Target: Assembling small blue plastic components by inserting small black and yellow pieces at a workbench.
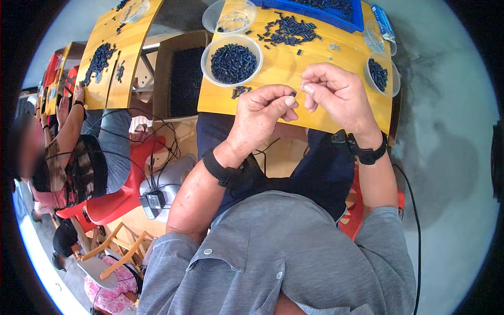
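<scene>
My left hand is closed in a pinch over the table's near edge, with a small black cylindrical piece showing between thumb and forefinger. Just right of it, my right hand also pinches, and a tiny shiny bit shows at its fingertips, too small to name. The fingertips of both hands nearly meet. Left of my hands stands a clear round tub of small black pieces, with a few loose black pieces beside it. A loose pile of black pieces lies farther back on the yellow table.
A blue tray of black pieces sits at the back. Another clear tub stands right, near small metal bits. A shallow clear bowl is back left. A cardboard box stands left; beyond it a person works at another table.
</scene>
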The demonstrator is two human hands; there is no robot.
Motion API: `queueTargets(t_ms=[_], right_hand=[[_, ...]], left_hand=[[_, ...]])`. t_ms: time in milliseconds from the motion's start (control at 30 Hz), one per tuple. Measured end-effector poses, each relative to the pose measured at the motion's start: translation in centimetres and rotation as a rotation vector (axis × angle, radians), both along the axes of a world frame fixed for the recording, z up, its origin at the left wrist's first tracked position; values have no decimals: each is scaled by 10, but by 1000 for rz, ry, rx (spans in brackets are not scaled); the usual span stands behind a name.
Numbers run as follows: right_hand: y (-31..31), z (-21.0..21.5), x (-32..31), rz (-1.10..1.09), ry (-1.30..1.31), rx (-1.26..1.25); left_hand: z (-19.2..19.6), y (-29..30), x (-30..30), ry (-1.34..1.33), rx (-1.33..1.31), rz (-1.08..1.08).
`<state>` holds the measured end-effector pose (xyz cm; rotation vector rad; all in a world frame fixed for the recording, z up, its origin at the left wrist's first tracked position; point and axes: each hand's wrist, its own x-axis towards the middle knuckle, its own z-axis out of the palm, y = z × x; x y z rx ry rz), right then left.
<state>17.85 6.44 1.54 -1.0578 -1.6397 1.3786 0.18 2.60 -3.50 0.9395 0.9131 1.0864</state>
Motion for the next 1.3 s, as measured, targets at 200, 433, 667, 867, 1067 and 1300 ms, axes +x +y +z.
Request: queueTargets(t_ms=[200,433,667,867,1067,1300], right_hand=[[-10,7,-1,144,-87,136],[-19,7,-10,199,-133,246],[-17,7,-11,237,-243,449],[-23,9,-18,74,-167,219],[-23,9,-14,66,-165,230],[-22,-4,-14,22,-131,426]], left_hand=[[5,-15,-5,6,40,-18],[14,-21,-12,52,22,-51],[14,-23,-13,40,3,-40],[17,-20,-14,63,-14,-23],[20,-17,-12,27,-22,-15],[21,-13,-11,-1,-73,-40]])
